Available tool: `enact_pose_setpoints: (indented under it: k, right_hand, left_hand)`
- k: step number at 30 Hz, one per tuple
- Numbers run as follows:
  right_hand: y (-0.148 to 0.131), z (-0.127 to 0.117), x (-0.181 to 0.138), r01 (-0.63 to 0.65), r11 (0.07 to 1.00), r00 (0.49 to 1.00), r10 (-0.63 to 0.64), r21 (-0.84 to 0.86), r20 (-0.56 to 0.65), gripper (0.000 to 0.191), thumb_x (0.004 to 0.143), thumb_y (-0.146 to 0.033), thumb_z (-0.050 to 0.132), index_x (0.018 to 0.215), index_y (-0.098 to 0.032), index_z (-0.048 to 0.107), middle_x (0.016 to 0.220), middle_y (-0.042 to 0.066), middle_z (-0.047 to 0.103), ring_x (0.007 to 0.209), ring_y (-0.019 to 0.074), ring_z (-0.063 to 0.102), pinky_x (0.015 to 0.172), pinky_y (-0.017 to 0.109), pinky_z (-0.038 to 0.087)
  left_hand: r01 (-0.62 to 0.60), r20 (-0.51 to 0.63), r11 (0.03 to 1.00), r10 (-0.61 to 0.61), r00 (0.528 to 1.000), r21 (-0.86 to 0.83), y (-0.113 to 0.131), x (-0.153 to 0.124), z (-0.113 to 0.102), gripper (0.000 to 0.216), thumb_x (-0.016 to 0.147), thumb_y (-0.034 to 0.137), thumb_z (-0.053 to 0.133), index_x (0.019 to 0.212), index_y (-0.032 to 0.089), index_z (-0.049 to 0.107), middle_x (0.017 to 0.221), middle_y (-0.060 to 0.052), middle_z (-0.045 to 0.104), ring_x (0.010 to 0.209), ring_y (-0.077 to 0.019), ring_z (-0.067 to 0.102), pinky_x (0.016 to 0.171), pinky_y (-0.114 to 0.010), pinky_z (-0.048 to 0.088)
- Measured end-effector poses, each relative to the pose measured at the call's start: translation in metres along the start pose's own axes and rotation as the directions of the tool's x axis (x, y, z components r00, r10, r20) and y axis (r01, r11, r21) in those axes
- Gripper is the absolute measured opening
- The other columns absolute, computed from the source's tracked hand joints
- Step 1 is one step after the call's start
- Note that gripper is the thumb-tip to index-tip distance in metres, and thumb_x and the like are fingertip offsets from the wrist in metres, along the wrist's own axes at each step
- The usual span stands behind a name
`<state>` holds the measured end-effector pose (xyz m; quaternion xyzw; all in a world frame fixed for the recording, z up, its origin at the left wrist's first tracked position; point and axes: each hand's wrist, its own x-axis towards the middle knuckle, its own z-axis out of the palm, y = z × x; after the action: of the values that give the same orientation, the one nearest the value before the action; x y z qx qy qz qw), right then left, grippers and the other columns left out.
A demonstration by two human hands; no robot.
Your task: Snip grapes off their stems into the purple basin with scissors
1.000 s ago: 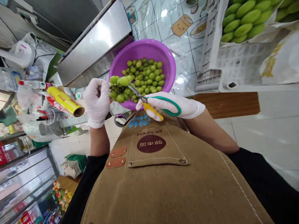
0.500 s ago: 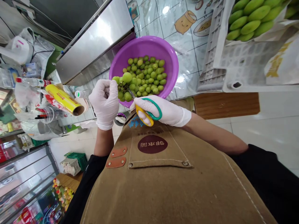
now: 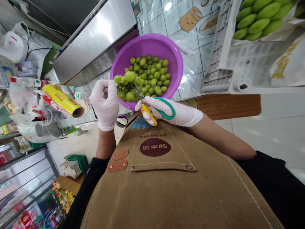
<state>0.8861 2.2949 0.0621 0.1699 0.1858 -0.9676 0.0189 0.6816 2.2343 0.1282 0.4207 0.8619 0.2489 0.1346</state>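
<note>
My left hand (image 3: pixel 105 101), in a white glove, is closed round the stem of a small bunch of green grapes (image 3: pixel 125 86), held over the near rim of a purple bowl (image 3: pixel 175 60). Loose green grapes (image 3: pixel 152 74) fill the bowl's bottom. My right hand (image 3: pixel 173 111), gloved too, grips scissors (image 3: pixel 152 106) with one green and one yellow handle loop. The blades are parted and point into the bunch's stems. A brown apron covers my front below the hands.
A steel appliance (image 3: pixel 95 38) stands left of the bowl on a tiled counter. A white crate (image 3: pixel 228 54) with green mangoes (image 3: pixel 257 16) sits at the right. A yellow roll of cling film (image 3: pixel 63 101), bottles and bags clutter the left side.
The scissors pulled back toward the bunch and closed up half a second ago, then opened again with the blades at the stems. The bunch shifted slightly right, over the bowl.
</note>
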Motion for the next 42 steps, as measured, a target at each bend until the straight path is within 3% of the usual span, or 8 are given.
enact_pose_setpoints:
  k: [3, 7, 15, 21, 29, 35, 38, 42]
  right_hand:
    - [-0.011, -0.01, -0.004, 0.006, 0.935, 0.994, -0.045, -0.355, -0.102, 0.055, 0.104, -0.074, 0.068, 0.094, -0.021, 0.064, 0.07, -0.002, 0.058, 0.063, 0.0151, 0.052, 0.063, 0.031, 0.041]
    - [-0.028, -0.024, -0.01, -0.062, 0.642, 0.988, -0.071, -0.764, -0.14, 0.043, 0.097, -0.064, 0.079, 0.089, -0.022, 0.069, 0.074, 0.0, 0.063, 0.071, 0.0182, 0.053, 0.069, 0.033, 0.036]
    - [-0.037, -0.031, 0.0, -0.056, 0.27, 0.989, -0.116, -0.961, -0.09, 0.038, 0.096, -0.061, 0.077, 0.095, -0.023, 0.078, 0.077, 0.004, 0.072, 0.078, 0.0253, 0.067, 0.067, 0.034, 0.033]
    - [-0.045, -0.03, 0.004, -0.026, 0.246, 0.991, -0.12, -0.969, -0.057, 0.038, 0.097, -0.06, 0.076, 0.093, -0.022, 0.078, 0.071, 0.003, 0.069, 0.075, 0.0244, 0.067, 0.065, 0.034, 0.031]
    - [-0.052, -0.025, 0.011, -0.071, 0.239, 0.995, -0.057, -0.968, -0.087, 0.036, 0.097, -0.05, 0.078, 0.079, -0.02, 0.071, 0.066, 0.003, 0.063, 0.074, 0.0224, 0.061, 0.07, 0.035, 0.027]
    - [-0.048, -0.021, 0.019, -0.11, 0.116, 0.994, -0.003, -0.987, -0.111, 0.028, 0.099, -0.045, 0.068, 0.091, -0.02, 0.078, 0.079, 0.006, 0.074, 0.082, 0.0254, 0.067, 0.073, 0.036, 0.033]
    - [-0.046, -0.022, 0.019, -0.136, 0.166, 0.991, 0.013, -0.977, -0.136, 0.03, 0.1, -0.046, 0.066, 0.092, -0.02, 0.077, 0.081, 0.006, 0.074, 0.085, 0.0254, 0.066, 0.076, 0.036, 0.035]
    - [-0.042, -0.027, 0.009, -0.113, 0.377, 0.993, 0.079, -0.919, -0.09, 0.038, 0.101, -0.056, 0.067, 0.088, -0.021, 0.071, 0.08, 0.003, 0.068, 0.078, 0.0211, 0.058, 0.074, 0.035, 0.037]
  left_hand:
    - [-0.05, 0.014, 0.998, 0.051, 0.999, -0.047, -0.008, 0.006, -0.004, 0.047, 0.11, 0.063, 0.064, 0.082, 0.025, 0.062, 0.069, 0.003, 0.049, 0.06, -0.0107, 0.051, 0.055, -0.035, 0.037]
    - [-0.008, 0.055, 1.0, 0.008, 0.998, -0.005, -0.008, 0.011, -0.011, 0.051, 0.11, 0.07, 0.06, 0.083, 0.027, 0.057, 0.072, 0.001, 0.05, 0.063, -0.0141, 0.055, 0.057, -0.036, 0.043]
    - [-0.001, 0.104, 1.0, -0.002, 0.995, 0.031, -0.003, 0.014, -0.016, 0.048, 0.112, 0.066, 0.058, 0.084, 0.027, 0.055, 0.072, 0.002, 0.047, 0.071, -0.0162, 0.06, 0.066, -0.035, 0.048]
    - [-0.044, 0.204, 0.999, 0.049, 0.978, -0.031, -0.023, 0.02, -0.017, 0.059, 0.106, 0.078, 0.062, 0.083, 0.024, 0.052, 0.067, 0.003, 0.043, 0.073, -0.0139, 0.057, 0.066, -0.036, 0.041]
    - [-0.187, 0.258, 0.981, 0.194, 0.946, -0.053, -0.001, 0.021, -0.018, 0.06, 0.108, 0.076, 0.06, 0.081, 0.022, 0.062, 0.071, 0.002, 0.055, 0.071, -0.0098, 0.055, 0.065, -0.038, 0.038]
    - [-0.04, 0.328, 0.998, 0.054, 0.943, -0.048, 0.0, 0.021, -0.022, 0.046, 0.104, 0.072, 0.069, 0.085, 0.03, 0.066, 0.067, 0.0, 0.055, 0.073, -0.0195, 0.06, 0.06, -0.041, 0.032]
    - [-0.026, 0.338, 0.996, 0.053, 0.94, -0.084, -0.006, 0.023, -0.02, 0.044, 0.103, 0.07, 0.073, 0.084, 0.031, 0.067, 0.065, -0.001, 0.053, 0.073, -0.0211, 0.058, 0.061, -0.041, 0.03]
    - [-0.038, 0.332, 0.994, 0.072, 0.941, -0.107, -0.015, 0.025, -0.016, 0.043, 0.102, 0.068, 0.074, 0.084, 0.03, 0.068, 0.064, -0.001, 0.049, 0.074, -0.0218, 0.057, 0.063, -0.041, 0.031]
